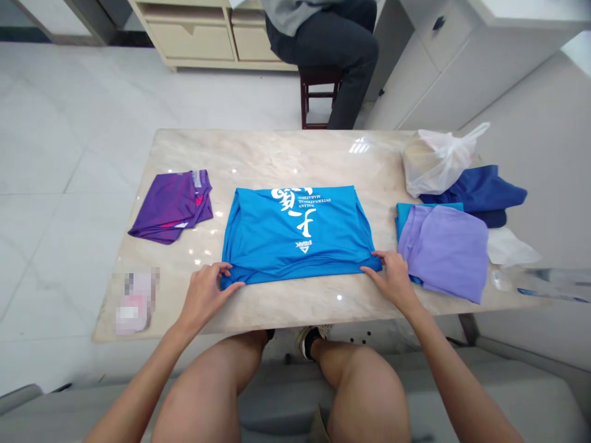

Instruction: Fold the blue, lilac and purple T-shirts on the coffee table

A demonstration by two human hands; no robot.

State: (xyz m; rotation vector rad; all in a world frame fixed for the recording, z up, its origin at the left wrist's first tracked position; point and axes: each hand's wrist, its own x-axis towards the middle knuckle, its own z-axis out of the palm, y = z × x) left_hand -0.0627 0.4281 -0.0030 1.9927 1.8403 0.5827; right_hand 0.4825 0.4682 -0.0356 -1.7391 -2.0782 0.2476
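A blue shirt [263,227] with white lettering lies folded into a wide rectangle on the marble table [286,307]. At its near left corner, my left hand [207,289] has the shirt's edge between thumb and fingers. My right hand [391,275] pinches the near right corner in the same way. Folded purple clothing [168,206] lies to the left. Beside my right hand sits a folded lavender garment [447,252] on top of a teal one [406,215].
A white plastic bag [436,163] and dark blue clothing [480,187] are at the back right. A blurred pinkish object [135,304] lies near the front left corner. Across the table a person [332,37] sits on a dark stool [318,77].
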